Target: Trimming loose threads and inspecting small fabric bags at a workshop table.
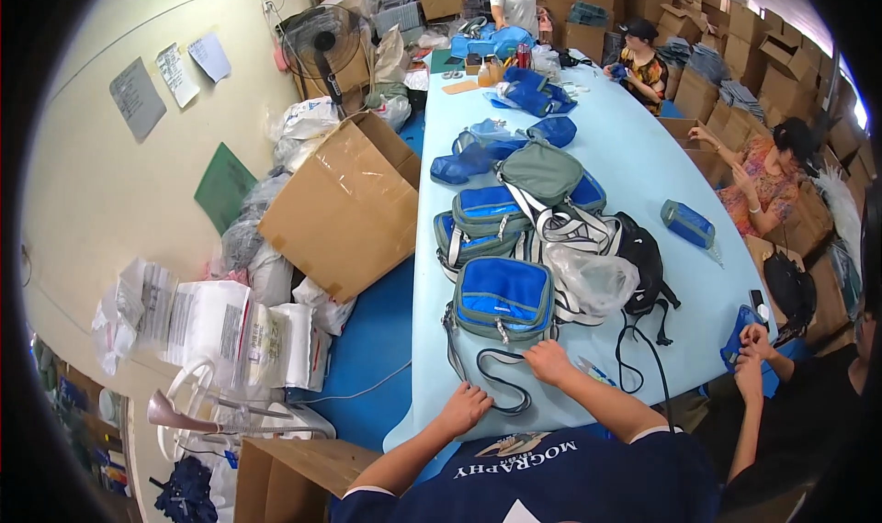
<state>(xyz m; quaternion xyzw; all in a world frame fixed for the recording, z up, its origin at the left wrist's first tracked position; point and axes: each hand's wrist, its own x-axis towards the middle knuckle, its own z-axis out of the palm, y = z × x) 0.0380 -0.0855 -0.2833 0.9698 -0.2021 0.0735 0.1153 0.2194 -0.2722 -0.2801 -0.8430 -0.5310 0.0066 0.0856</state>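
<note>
A blue and grey shoulder bag (503, 295) lies on the table in front of me, its front pocket facing up. Its dark grey strap (520, 400) trails off the near side in a loop between my hands. My left hand (467, 407) is closed on the strap, close to the table's near edge. Fingers curled, my right hand (548, 363) pinches the strap just below the bag's right corner. Behind the bag are more blue and grey bags (490, 209), heaped with white-edged straps, a clear plastic bag (593, 280) and a black bag (640, 257).
Small scissors (595, 371) lie right of my right hand. A co-worker's hands (755, 347) hold a blue piece at the table's right edge. A blue pouch (689, 224) rests farther up. Left of the table stands a large carton (340, 211). Other people sit or stand around.
</note>
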